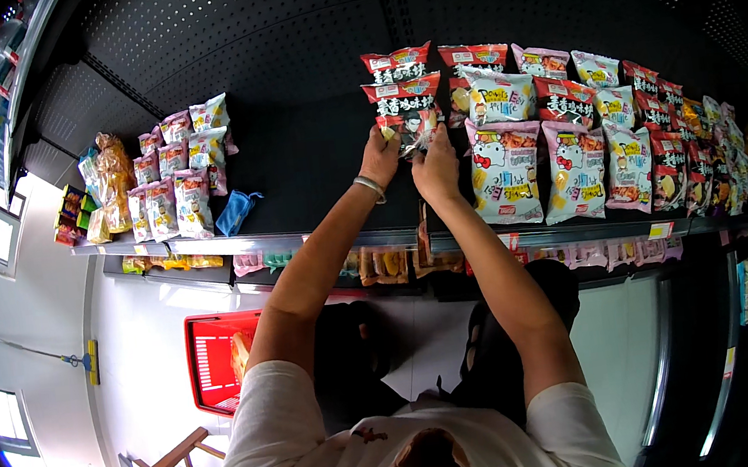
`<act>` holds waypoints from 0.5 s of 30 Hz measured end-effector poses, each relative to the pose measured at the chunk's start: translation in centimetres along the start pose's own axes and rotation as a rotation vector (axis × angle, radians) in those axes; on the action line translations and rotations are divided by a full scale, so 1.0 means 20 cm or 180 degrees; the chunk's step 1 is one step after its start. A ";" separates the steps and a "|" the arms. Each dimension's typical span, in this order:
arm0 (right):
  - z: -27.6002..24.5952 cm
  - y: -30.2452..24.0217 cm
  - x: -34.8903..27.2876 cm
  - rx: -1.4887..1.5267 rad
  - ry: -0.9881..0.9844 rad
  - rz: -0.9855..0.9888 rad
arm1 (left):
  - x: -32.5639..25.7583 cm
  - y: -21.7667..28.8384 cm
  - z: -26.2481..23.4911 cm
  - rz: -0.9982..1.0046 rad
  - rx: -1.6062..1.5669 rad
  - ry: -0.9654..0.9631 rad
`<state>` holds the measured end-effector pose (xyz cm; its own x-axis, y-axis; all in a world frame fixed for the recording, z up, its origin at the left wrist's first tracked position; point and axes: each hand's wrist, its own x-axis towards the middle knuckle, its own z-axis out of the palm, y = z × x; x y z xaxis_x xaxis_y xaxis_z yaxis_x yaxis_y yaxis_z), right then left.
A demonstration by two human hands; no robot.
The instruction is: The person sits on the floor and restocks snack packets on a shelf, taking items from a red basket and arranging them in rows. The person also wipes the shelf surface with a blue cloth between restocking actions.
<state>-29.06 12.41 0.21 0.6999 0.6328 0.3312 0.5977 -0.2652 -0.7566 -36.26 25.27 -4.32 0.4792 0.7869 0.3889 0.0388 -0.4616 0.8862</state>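
Left hand [378,156] and right hand [436,165] grip the lower sides of a red-and-black snack bag [405,95], fingers closed around it; two-sided hold presumably steadies the soft pouch. Bag: over black shelf [310,149], before matching red bag [397,60], apparently aligned front-to-back, left of pink-and-white cat-print bag [506,174].
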 end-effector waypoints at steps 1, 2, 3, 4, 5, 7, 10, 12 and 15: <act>-0.02 -0.01 0.00 0.0003 -0.0046 0.0064 | 0.00 0.01 0.01 0.0078 0.0084 -0.0001; -0.01 0.01 0.00 -0.0018 0.0024 0.0010 | 0.00 0.02 0.01 0.0013 0.0082 -0.0014; 0.01 0.04 0.00 -0.0038 0.0093 -0.0046 | -0.01 0.03 0.02 -0.0053 0.0080 -0.0024; 0.02 0.04 0.01 -0.0051 0.0175 -0.0120 | -0.01 0.06 0.01 -0.0097 0.0078 -0.0025; -0.08 -0.06 -0.01 0.0093 -0.0130 0.0172 | -0.01 0.07 -0.01 -0.0042 0.0559 -0.0035; -0.11 -0.12 -0.03 -0.0003 0.0223 -0.0274 | 0.01 0.14 -0.08 -0.0189 0.0798 -0.0171; -0.16 -0.18 -0.07 0.0067 0.0620 -0.1045 | 0.00 0.27 -0.32 0.0090 0.0979 -0.0238; -0.22 -0.31 -0.14 0.0201 0.0481 -0.1399 | -0.11 0.41 -0.57 -0.0025 0.0473 -0.0130; -0.22 -0.38 -0.26 0.0554 0.0033 -0.1818 | -0.42 0.66 -1.01 -0.0141 0.1099 0.0109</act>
<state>-35.58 7.97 6.74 0.2908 0.6326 0.7178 0.8084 0.2388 -0.5379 -57.48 20.80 9.25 0.4410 0.8198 0.3653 0.3559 -0.5334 0.7674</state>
